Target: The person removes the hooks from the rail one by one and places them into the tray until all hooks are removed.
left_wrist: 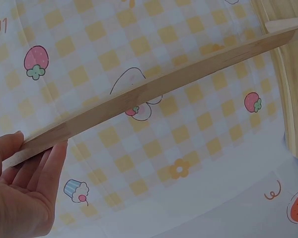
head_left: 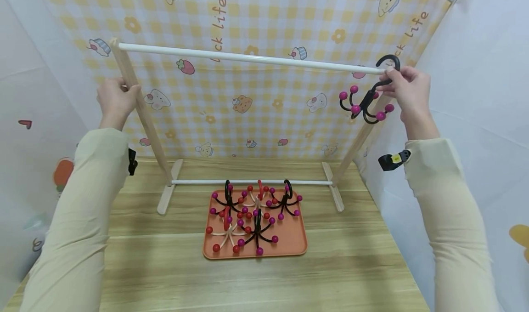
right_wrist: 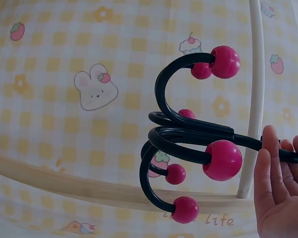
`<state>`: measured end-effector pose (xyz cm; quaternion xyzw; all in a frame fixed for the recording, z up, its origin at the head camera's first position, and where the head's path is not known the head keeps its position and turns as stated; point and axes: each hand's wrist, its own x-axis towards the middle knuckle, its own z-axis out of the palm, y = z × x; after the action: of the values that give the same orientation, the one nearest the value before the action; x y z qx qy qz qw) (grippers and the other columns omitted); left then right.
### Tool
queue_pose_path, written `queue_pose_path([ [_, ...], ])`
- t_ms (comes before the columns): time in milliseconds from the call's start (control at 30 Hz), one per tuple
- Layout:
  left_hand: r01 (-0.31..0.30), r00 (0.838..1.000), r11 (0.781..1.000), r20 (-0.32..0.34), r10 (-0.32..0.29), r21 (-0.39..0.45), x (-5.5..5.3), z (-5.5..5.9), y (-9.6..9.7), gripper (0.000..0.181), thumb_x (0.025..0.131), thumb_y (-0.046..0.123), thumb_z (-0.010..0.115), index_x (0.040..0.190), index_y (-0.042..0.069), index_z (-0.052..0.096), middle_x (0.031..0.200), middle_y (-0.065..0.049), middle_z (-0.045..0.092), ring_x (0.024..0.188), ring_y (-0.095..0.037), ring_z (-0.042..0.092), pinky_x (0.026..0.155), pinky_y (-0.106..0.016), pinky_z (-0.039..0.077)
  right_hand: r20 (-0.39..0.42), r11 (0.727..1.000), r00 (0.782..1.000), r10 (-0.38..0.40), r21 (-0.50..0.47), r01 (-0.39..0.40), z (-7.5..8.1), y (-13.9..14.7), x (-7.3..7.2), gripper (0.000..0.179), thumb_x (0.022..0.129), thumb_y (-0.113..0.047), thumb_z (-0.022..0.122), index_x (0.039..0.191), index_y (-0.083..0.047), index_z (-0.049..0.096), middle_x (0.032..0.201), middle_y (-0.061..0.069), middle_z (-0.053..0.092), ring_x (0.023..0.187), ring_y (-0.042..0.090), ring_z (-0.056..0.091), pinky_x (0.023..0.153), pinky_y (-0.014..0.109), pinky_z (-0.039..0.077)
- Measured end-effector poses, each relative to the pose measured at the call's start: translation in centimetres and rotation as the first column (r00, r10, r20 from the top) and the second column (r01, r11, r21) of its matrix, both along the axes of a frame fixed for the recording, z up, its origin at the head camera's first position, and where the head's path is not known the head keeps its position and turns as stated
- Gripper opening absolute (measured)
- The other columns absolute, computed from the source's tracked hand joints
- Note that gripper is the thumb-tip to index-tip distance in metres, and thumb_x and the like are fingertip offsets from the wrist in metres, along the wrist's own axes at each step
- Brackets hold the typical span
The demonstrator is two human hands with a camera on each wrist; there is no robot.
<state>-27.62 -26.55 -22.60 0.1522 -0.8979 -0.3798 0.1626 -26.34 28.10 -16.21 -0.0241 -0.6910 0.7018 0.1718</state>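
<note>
My left hand [head_left: 117, 98] grips the left wooden post [head_left: 142, 110] of a rack near its top, thumb on one side and fingers on the other. In the left wrist view the post [left_wrist: 139, 94] slants away from that hand. My right hand [head_left: 411, 91] pinches a black multi-arm hook hanger [head_left: 367, 101] by its curved hook. Pink balls [right_wrist: 222, 159] tip the hanger's arms, which point down and to the left. Its hook loops over the right end of the white top rod [head_left: 256, 59], close to the right post.
An orange tray [head_left: 291, 245] on the wooden table holds several similar hangers, some black with pink balls [head_left: 258, 231], some cream with red balls [head_left: 228, 231]. A lower white rod [head_left: 198, 182] joins the rack's feet behind it. A yellow checked cloth [head_left: 256, 105] hangs at the back.
</note>
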Motion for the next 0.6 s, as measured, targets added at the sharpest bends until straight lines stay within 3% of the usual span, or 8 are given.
queue_pose_path([
  [167,-0.007,1.0,1.0,-0.011,0.007,-0.009,0.0,0.0,0.1,0.046,0.091,0.03,0.04,0.123,-0.003,0.049,0.119,-0.022,0.05,0.107,-0.034,0.047,0.082,-0.035,0.042,-0.023,0.999,0.999,0.04,0.005,-0.04,-0.3,-0.3,0.8,0.018,0.079,-0.018,0.067,0.089,-0.003,0.064,0.08,0.007,0.062,0.056,0.015,0.061,0.062,0.021,0.049],
  [400,-0.001,1.0,1.0,-0.01,0.001,-0.001,0.1,0.0,0.1,0.047,0.091,0.029,0.04,0.124,-0.003,0.048,0.12,-0.023,0.048,0.11,-0.035,0.044,0.087,-0.038,0.039,-0.019,0.998,0.998,0.064,0.016,-0.064,-0.7,-0.4,1.8,0.015,0.08,-0.017,0.066,0.088,-0.004,0.065,0.079,0.008,0.062,0.054,0.015,0.058,0.059,0.02,0.049],
  [600,-0.002,1.0,1.0,-0.007,0.002,-0.008,0.1,0.0,0.1,0.047,0.091,0.03,0.04,0.123,-0.004,0.049,0.119,-0.023,0.05,0.107,-0.035,0.046,0.081,-0.034,0.042,-0.03,0.995,0.995,0.095,0.043,-0.094,-1.3,-0.7,2.5,0.014,0.08,-0.014,0.066,0.083,-0.001,0.065,0.072,0.007,0.064,0.048,0.014,0.055,0.053,0.019,0.049],
])
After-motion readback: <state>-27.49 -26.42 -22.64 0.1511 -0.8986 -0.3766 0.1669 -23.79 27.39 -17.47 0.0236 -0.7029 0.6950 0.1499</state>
